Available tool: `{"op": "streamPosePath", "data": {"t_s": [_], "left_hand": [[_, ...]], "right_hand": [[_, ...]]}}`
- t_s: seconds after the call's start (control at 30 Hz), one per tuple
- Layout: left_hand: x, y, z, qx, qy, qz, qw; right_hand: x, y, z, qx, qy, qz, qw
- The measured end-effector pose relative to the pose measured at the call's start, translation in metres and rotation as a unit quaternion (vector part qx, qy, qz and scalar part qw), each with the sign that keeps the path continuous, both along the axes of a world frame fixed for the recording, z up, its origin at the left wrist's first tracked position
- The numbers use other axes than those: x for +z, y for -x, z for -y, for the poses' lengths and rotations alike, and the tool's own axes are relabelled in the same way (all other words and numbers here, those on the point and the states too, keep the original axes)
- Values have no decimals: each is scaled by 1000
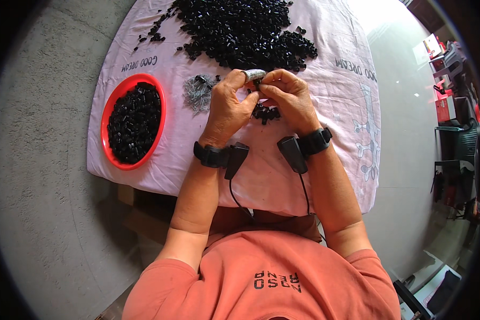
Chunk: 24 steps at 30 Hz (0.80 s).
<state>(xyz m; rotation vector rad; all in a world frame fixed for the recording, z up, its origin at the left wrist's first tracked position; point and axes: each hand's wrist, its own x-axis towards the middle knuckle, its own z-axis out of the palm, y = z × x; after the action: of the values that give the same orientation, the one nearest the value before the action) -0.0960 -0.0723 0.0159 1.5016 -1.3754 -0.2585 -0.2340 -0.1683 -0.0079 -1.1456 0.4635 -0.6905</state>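
Observation:
Over the middle of the cloth, my left hand [226, 106] and my right hand [293, 101] meet with fingertips pinched together. Between them shows a small black plastic piece [257, 84], partly hidden by the fingers. A silvery-grey wrap [255, 74] covers a finger of my left hand. Just under the hands lies a small cluster of black pieces [265, 113]. Left of my left hand is a heap of thin silver metal pins [197, 96], with a few black bits on it. Beyond the hands spreads a large pile of black plastic pieces [240, 32].
A red oval basin [164, 117] filled with black pieces stands at the left of the table. Pale pink printed cloth [336, 106] covers the tabletop. Black wrist straps with boxes and cables [305, 186] hang from both forearms. Chairs and boxes [448, 109] line the far right.

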Motion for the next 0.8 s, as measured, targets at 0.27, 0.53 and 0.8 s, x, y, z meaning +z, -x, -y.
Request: {"op": "streamPosePath", "data": {"t_s": [0.27,0.53,0.8], "left_hand": [[-2,5,1,26,-12,-36,999],[-6,6,4,3,33,22,999],[-5,3,3,-11,10,46,999]], "right_hand": [[-1,-2,1,-6,-3,-3,1000],[-4,-2,4,-16,-6,13,1000],[-8,-4,1,-36,16,17,999]]}}
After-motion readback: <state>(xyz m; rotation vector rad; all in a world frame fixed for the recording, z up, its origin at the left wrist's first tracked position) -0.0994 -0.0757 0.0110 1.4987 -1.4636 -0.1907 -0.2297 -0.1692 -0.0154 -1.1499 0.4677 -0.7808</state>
